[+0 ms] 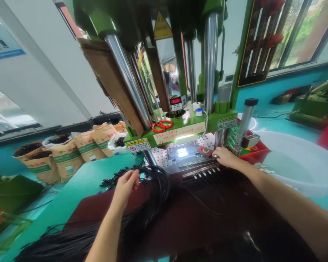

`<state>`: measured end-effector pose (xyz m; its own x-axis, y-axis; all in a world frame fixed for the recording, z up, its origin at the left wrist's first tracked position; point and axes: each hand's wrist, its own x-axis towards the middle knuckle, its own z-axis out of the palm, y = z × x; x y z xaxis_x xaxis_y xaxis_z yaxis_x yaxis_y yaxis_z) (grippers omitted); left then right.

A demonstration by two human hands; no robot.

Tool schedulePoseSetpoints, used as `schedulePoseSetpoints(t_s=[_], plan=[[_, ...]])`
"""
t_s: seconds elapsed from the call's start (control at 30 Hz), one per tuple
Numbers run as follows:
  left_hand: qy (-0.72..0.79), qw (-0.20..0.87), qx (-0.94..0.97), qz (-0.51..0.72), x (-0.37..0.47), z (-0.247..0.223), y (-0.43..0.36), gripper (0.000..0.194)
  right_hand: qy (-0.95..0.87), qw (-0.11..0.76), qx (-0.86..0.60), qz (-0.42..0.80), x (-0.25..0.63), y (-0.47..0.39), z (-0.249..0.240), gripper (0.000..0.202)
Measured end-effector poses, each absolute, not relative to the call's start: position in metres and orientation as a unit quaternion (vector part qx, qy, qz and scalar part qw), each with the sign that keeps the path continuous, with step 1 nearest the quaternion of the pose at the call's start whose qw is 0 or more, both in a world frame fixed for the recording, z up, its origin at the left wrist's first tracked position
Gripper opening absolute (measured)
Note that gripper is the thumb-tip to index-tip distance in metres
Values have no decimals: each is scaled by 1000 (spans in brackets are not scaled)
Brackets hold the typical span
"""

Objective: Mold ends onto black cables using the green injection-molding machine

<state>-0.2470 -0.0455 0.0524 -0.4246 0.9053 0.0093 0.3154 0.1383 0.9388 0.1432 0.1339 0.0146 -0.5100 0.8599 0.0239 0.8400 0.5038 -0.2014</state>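
My left hand [128, 182] is closed in a pinch beside a looped bundle of black cables [161, 185]; what lies between its fingers is hidden. More black cable ends [114, 179] lie just behind it. My right hand [224, 157] is closed at the right end of a slim metal mould bar [198, 163], at the front of the press bed. Nearer to me rests a second metal bar [200, 171], with several black cables with pale ends lined up along it. A reddish plate with a ring [205, 151] sits behind the right fingers.
A green press [180, 127] with steel columns stands ahead; red-handled scissors [162, 126] lie on its ledge. A dark red board [169, 225] covers the near bench. Filled paper sacks [68, 160] stand left. At right are a red crate [254, 154] and a large white tub [297, 160].
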Motion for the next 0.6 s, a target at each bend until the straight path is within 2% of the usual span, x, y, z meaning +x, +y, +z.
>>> schedulePoseSetpoints(t_s=[0.13,0.23,0.4,0.5,0.6], plan=[[620,297,600,410,-161,62,-69,29,-900,13,-430,66,148,110,20,37],[532,300,717,336,-97,50,-74,21,-904,-23,-424,48,147,101,24,40],[505,313,712,374,-35,16,-67,23,-898,-83,-425,77,142,101,51,36],[484,359,697,389,-21,6,-59,24,-884,-94,-447,103,139,104,73,28],[464,497,643,353,-15,0,-44,28,-863,-75,-489,108,134,110,85,28]])
